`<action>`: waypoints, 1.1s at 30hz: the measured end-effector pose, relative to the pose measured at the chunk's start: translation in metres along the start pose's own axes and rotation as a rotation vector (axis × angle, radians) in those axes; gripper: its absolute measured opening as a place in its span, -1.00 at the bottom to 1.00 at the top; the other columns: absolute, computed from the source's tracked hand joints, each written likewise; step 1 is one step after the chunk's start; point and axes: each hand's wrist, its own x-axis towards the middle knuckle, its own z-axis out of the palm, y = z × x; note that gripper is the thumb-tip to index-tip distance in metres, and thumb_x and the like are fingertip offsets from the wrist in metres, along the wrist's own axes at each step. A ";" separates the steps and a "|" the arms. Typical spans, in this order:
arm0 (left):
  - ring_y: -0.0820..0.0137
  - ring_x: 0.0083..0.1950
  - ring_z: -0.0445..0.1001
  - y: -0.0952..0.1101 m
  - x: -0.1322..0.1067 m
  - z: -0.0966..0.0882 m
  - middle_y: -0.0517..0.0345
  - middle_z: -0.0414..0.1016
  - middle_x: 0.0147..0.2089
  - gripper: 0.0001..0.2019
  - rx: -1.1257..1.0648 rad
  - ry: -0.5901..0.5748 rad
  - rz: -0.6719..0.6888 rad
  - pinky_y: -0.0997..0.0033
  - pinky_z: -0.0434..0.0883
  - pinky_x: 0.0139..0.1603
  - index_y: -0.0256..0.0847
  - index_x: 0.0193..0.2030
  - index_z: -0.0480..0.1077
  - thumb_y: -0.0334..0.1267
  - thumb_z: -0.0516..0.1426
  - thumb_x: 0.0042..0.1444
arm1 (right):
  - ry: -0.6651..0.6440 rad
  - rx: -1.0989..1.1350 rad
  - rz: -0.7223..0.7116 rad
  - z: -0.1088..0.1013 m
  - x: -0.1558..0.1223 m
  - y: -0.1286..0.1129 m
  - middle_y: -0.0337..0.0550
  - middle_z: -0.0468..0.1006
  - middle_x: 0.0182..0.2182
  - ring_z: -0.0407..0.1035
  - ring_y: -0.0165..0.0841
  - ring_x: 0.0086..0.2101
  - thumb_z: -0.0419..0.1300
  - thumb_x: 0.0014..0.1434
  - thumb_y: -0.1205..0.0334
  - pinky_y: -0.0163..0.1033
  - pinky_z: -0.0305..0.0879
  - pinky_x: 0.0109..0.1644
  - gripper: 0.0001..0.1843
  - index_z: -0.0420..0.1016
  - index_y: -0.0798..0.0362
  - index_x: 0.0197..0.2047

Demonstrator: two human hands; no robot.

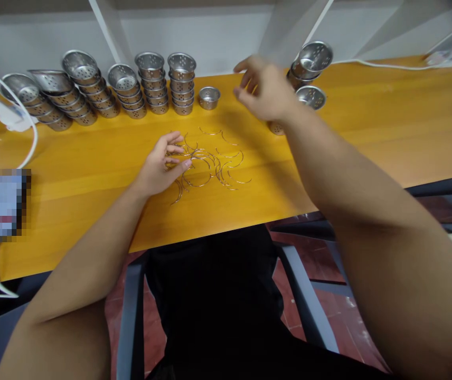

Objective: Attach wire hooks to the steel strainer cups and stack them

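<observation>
Thin curved metal wires (210, 163) lie in a loose heap on the wooden table (91, 195). At the heap's left edge is my left hand (162, 161), fingers apart and slightly bent, holding nothing that I can see. My right hand (265, 87) is raised above the table further back, fingers spread and a little blurred, with nothing visible in it. Left of it a single small perforated metal cup (209, 98) stands upright. Behind its wrist are more perforated cups (311, 97), partly hidden by the hand and forearm.
Several stacks of perforated metal cups (152, 82) line the back of the table, some leaning at the left. A taller cup stack (315, 58) stands at the right. A blurred-out phone (0, 206) with a white cable (34, 134) lies at the left. White partitions (194, 37) rise behind.
</observation>
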 end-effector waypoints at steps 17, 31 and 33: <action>0.07 0.45 0.81 -0.007 0.002 -0.002 -0.13 0.62 0.70 -0.17 -0.014 0.001 0.060 0.06 0.91 0.24 0.26 0.78 0.38 0.21 0.52 0.51 | 0.102 0.209 0.131 0.106 0.055 0.024 -0.43 0.19 -0.54 0.16 -0.26 -0.21 0.57 0.65 -0.47 -0.02 0.26 -0.01 -0.28 0.24 -0.32 -0.22; -0.20 0.63 0.75 -0.005 0.005 -0.007 -0.13 0.68 0.52 0.01 0.048 0.048 0.060 -0.29 0.81 0.65 0.07 0.66 0.46 0.45 0.69 0.30 | -0.374 0.583 -0.350 0.087 -0.064 -0.046 -0.06 0.76 0.08 0.63 -0.17 -0.07 0.44 0.70 -0.15 -0.02 0.62 0.11 -0.51 0.59 -0.12 0.49; -0.22 0.69 0.71 -0.009 0.007 -0.010 -0.12 0.66 0.54 0.06 0.079 0.060 0.077 -0.33 0.77 0.72 0.09 0.69 0.41 0.47 0.69 0.29 | -0.333 0.519 -0.282 0.094 -0.062 -0.032 -0.01 0.79 0.14 0.63 -0.16 -0.10 0.40 0.66 0.02 0.02 0.65 0.13 -0.53 0.61 -0.07 0.51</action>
